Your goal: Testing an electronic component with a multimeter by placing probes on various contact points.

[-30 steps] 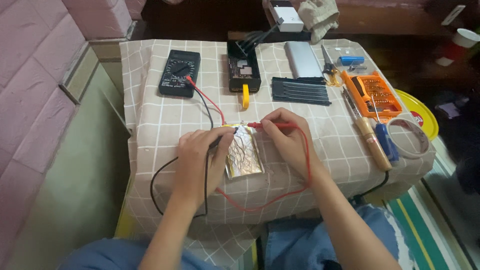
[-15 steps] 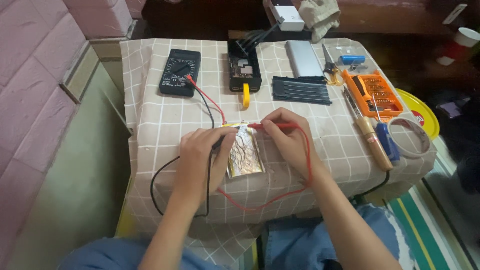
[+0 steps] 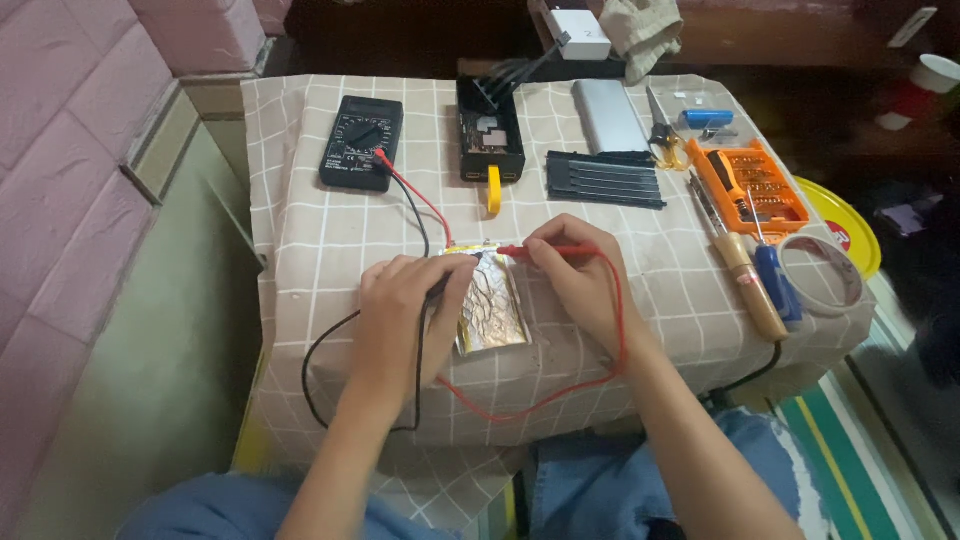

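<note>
Right hand (image 3: 583, 280) pinches the red probe (image 3: 545, 251) between thumb and fingers, its tip laid toward the top edge of the silver foil pouch (image 3: 490, 310). Left hand (image 3: 405, 315) is closed around the black probe (image 3: 437, 292), whose tip meets the same top edge from the other side; the exact contact points are too small to make out.

Compared with the views half a second and a second earlier, nothing material has shifted: both hands, both probes and the pouch hold the same places. Judgement: a steady reading is being held, not a repositioning.

The pouch lies flat on the checked cloth (image 3: 300, 230) between the two hands, its upper edge directly under the probe tips, its body just below the fingers.

Red and black leads run back to the black multimeter (image 3: 361, 142) at the far left. Further out: an opened black device (image 3: 489, 140), an orange bit set (image 3: 750, 185), a roll of tape (image 3: 820, 275).
</note>
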